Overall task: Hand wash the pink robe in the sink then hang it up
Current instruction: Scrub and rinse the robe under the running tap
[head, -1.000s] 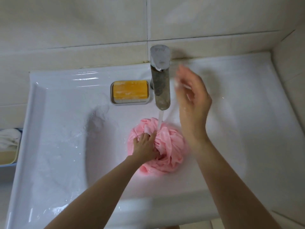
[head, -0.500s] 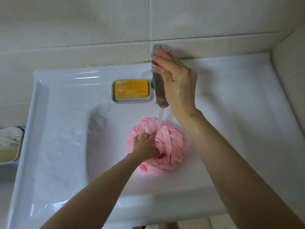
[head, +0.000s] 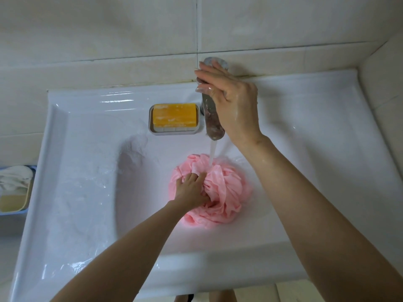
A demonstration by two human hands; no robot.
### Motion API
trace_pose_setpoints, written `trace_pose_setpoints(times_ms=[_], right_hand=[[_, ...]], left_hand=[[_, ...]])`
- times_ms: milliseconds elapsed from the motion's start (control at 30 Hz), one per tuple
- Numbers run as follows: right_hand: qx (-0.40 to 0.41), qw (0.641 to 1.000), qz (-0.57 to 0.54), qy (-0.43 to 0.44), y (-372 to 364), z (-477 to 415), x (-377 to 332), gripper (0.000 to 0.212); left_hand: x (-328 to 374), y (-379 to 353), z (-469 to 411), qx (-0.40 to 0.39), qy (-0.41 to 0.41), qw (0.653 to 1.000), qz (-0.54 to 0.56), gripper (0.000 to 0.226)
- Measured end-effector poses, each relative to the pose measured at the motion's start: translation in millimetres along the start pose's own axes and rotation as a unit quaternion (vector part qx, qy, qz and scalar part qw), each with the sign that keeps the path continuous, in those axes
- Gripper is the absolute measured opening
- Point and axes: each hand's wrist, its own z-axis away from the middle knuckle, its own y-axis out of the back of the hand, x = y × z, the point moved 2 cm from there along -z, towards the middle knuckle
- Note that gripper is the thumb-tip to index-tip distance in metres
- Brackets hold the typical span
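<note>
Glossy white ceramic sink (head: 305, 118), shiny metal tap (head: 212, 125), crumpled wet pink cloth robe (head: 224, 192).

- Left of the left hand (head: 192, 190), the sink (head: 87, 192) basin lies open;
- between the hands, the tap (head: 212, 125) spout and its stream bar the way;
- the pink robe (head: 226, 192) bulks under the left hand;
- a soap dish (head: 174, 132) stands just left of the right hand (head: 233, 105).
</note>
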Motion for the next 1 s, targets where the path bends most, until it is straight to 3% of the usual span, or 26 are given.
trace_pose_setpoints(times_ms=[167,233,300,367,400,433,467,533,567,633,700,767,800,900,1000], right_hand=[[-0.026,1.0,-0.007,0.007,0,-1,1,0.024],[-0.04,0.998,-0.038,-0.021,8,0,1,0.028],[0.025,0.991,-0.082,-0.104,21,22,9,0.03],[0.14,0.952,-0.092,-0.256,27,72,26,0.028],[0.152,0.928,-0.053,-0.337,23,103,41,0.031],[0.1,0.91,-0.007,-0.402,16,133,51,0.04],[-0.019,0.899,0.038,-0.437,6,161,60,0.056],[-0.288,0.874,0.133,-0.369,-16,205,76,0.094],[-0.376,0.853,0.177,-0.315,-23,215,78,0.11],[-0.433,0.839,0.215,-0.25,-30,223,90,0.124],[-0.371,0.855,0.132,-0.337,-31,221,104,0.102],[-0.278,0.88,0.072,-0.378,-29,216,109,0.048],[-0.275,0.882,0.019,-0.381,-30,206,103,0.029],[-0.334,0.842,-0.071,-0.419,-36,188,91,0.018],[-0.386,0.841,0.04,-0.378,-40,180,92,0.009]], left_hand=[[-1,0,0,0.006,0.0,1.0,-0.009,0.079],[1,0,3,0.055,0.011,0.997,-0.046,0.081],[5,-4,9,0.099,0.06,0.992,-0.045,0.086],[6,-11,12,0.082,0.105,0.991,0.01,0.097],[7,-12,12,0.068,0.11,0.992,0.016,0.1],[6,-13,9,0.063,0.102,0.993,0.005,0.099],[3,-11,3,0.068,0.086,0.994,-0.014,0.091],[-3,-1,-12,0.077,0.051,0.996,0.001,0.067],[-6,8,-18,0.063,0.037,0.996,0.047,0.058],[-8,25,-21,0.0,0.015,0.989,0.148,0.053],[-2,45,-14,-0.034,-0.018,0.973,0.23,0.052],[8,63,-2,-0.003,-0.059,0.956,0.289,0.047],[12,69,3,0.024,-0.072,0.949,0.308,0.046],[15,74,6,0.145,-0.078,0.929,0.331,0.057],[13,51,9,0.275,-0.054,0.948,0.153,0.063]])
